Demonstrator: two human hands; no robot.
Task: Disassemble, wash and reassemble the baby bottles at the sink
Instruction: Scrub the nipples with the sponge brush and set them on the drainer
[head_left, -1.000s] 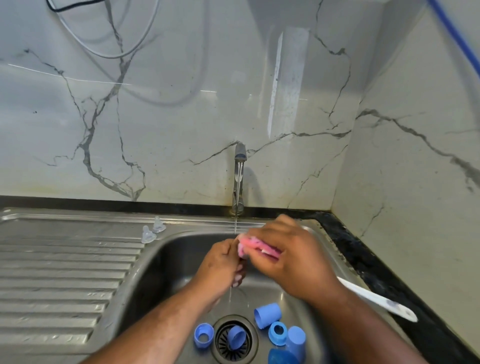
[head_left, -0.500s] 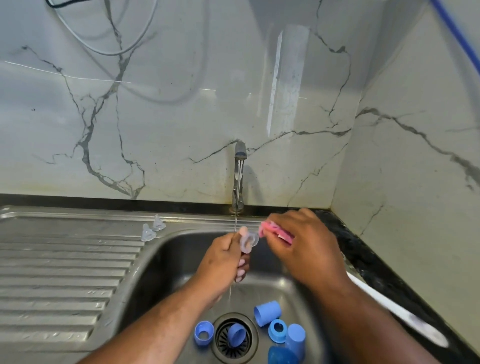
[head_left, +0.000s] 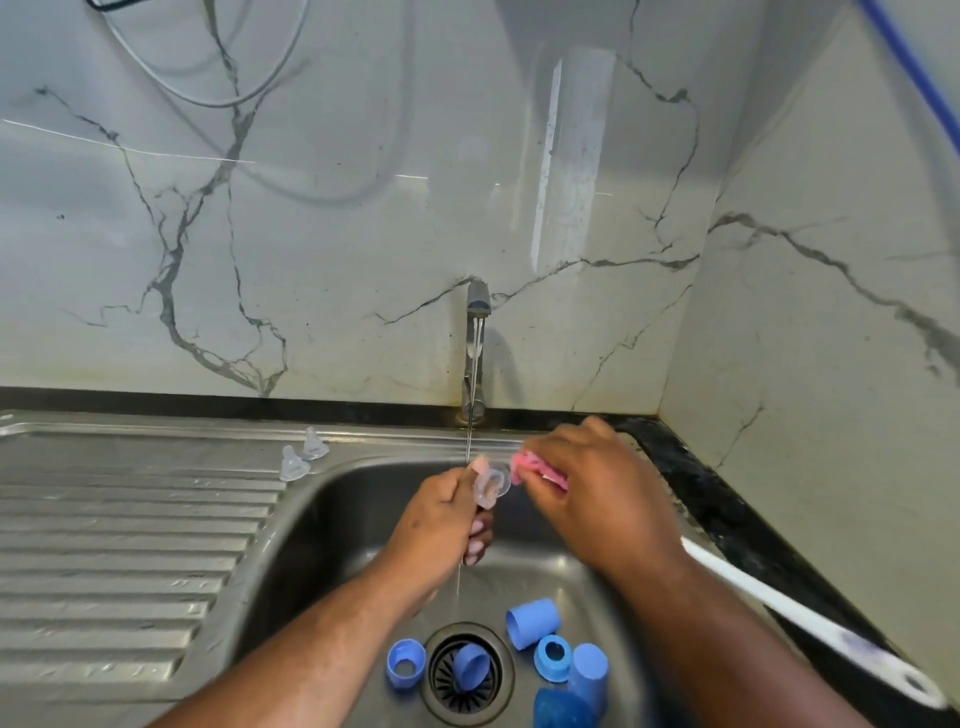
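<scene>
Clear silicone teat (head_left: 491, 483), centre frame, sits pinched by the fingers of the left hand (head_left: 436, 519) under the thin tap stream (head_left: 470, 436). Right hand (head_left: 602, 499) fingers clamp the pink sponge (head_left: 537, 470), now drawn off the teat rightward: scrubbing likely over, rinsing begun.

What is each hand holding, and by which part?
Left hand pinches the clear teat by its edge; right hand grips the brush behind its pink head.
</scene>
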